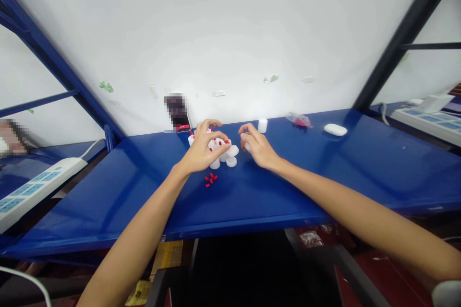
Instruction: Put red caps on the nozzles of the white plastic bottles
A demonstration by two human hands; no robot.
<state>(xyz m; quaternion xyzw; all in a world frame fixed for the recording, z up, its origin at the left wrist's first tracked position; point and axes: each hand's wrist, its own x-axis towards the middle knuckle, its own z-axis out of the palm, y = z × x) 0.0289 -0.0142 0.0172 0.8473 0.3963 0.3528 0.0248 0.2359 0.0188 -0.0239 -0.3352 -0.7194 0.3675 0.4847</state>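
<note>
My left hand [204, 147] reaches over a cluster of small white bottles [215, 164] with red tips. Its thumb and index finger meet at the edge of a tilted white round cap [234, 151]. Just below, another white cap [231, 162] lies on the blue table. A little to the right, the fingers of my right hand [256, 145] are curled around a small white piece [248, 147], mostly hidden by them. Several small red tips [211, 180] lie loose in front of the cluster.
Behind my right hand stands a white cylinder [262, 125]. Farther right are a clear bag with red pieces [301, 120] and a white oval case [335, 129]. A phone [183, 122] leans on the wall. Power strips [43, 187] sit at the left, past the blue frame.
</note>
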